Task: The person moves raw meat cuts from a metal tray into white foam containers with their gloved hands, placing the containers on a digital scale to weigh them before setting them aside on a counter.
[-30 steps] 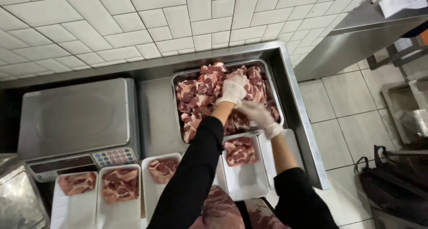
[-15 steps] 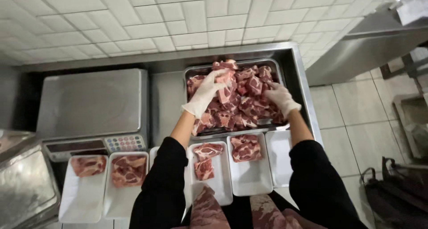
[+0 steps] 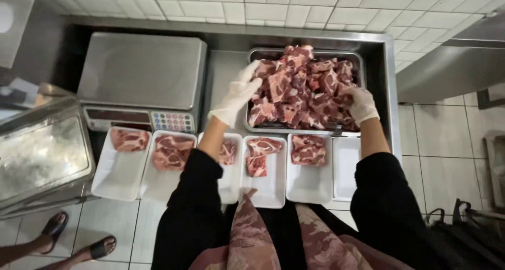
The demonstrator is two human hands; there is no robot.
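Reaching into a steel tray [image 3: 363, 59] heaped with raw meat chunks [image 3: 302, 86], both gloved hands rest on the pile: the left hand [image 3: 236, 95] lies open, fingers spread over the left edge, while the right hand [image 3: 361, 104] curls loosely around pieces at the right. White foam trays [image 3: 271, 188], some holding meat, sit just in front, beside a scale [image 3: 139, 75].

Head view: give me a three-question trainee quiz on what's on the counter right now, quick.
1. True or false: both gloved hands are at the metal tray of raw meat.
2. How many white foam trays sit in the front row, and which one has no meat?
3. What stands left of the metal tray?

Key:
1. True: left hand, right hand.
2. Six; the far-right tray.
3. A weighing scale with a keypad.
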